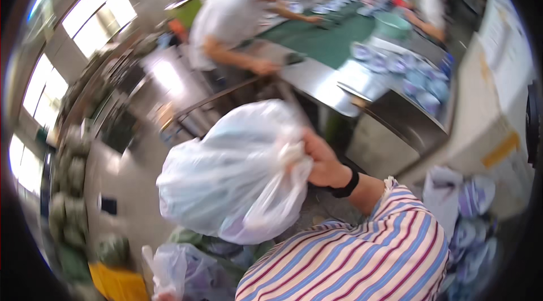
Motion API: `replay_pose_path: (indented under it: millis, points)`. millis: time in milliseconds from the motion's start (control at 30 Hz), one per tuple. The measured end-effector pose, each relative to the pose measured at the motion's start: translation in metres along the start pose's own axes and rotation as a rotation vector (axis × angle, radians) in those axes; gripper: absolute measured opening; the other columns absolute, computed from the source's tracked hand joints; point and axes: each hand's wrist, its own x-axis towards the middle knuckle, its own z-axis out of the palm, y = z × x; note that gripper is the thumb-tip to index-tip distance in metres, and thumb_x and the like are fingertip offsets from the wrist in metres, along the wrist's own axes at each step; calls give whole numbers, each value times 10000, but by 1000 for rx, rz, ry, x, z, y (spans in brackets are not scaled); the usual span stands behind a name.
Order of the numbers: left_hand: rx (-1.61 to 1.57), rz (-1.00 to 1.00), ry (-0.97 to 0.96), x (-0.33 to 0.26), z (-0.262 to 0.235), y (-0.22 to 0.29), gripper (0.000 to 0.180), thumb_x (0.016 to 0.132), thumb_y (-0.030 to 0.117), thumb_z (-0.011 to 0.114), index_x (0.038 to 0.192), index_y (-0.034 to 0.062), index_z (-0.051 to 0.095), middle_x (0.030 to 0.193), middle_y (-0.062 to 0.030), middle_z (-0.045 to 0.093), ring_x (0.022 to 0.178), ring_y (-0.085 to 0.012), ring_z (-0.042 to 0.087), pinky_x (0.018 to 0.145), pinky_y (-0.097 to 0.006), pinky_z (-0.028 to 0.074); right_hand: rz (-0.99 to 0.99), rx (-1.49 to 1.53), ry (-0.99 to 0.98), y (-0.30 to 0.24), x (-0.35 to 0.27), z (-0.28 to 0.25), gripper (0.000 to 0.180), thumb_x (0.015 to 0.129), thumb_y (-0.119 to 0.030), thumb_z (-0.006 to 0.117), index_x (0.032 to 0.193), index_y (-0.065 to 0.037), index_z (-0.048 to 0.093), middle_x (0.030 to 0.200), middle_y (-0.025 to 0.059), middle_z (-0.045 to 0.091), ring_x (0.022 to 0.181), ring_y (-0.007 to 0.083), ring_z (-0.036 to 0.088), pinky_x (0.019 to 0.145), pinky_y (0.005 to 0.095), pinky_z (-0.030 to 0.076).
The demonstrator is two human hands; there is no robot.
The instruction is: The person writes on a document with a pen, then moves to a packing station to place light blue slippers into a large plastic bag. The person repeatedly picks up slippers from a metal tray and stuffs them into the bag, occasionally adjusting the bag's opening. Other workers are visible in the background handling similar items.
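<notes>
The right hand (321,158) clenches a bulging, translucent white plastic bag (226,171) by its neck, apparently for carrying, which calls for steady support; the left hand (165,297)'s grip is unclear.

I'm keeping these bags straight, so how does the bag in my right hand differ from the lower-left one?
The raised bag appears larger than the lower bag, partly out of frame. The raised bag looks whiter, the lower bag more lavender. Both are translucent plastic.
</notes>
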Motion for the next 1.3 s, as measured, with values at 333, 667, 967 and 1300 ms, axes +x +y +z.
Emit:
replay_pose_path:
  millis: [333, 667, 967, 1300]
  points:
    - [-151, 125, -438, -7, 151, 145, 254, 884, 184, 488, 748, -26, 532, 694, -96, 527, 667, -199, 501, 659, -309, 411, 135, -1089, 265, -97, -80, -111, 167, 800, -32, 596, 909, -39, 470, 832, 4, 519, 765, 75, 480, 704, 254, 435]
    - [-779, -90, -1017, -61, 329, 203, 210, 905, 197, 494, 799, 16, 495, 718, 18, 462, 641, -80, 416, 579, -215, 360, -358, -1112, 812, -284, -48, -229, 225, 805, -40, 510, 1025, 9, 496, 897, 36, 577, 762, 105, 545, 689, 253, 455]
    - [-832, 338, -1265, -129, 412, 295, 384, 907, 268, 489, 639, 67, 301, 615, 51, 279, 586, -58, 240, 516, -232, 186, -276, -1792, 1014, -361, -15, -373, 212, 828, -180, 562, 913, 11, 528, 800, 61, 582, 685, 114, 551, 611, 260, 444]
    - [-1007, -69, -1248, -224, 514, 386, 237, 889, 259, 531, 802, 44, 481, 717, 12, 463, 674, -64, 422, 596, -221, 379, -102, -111, 1353, -292, -64, -527, 143, 842, -150, 573, 881, -29, 506, 715, 43, 532, 550, 148, 510, 454, 289, 436]
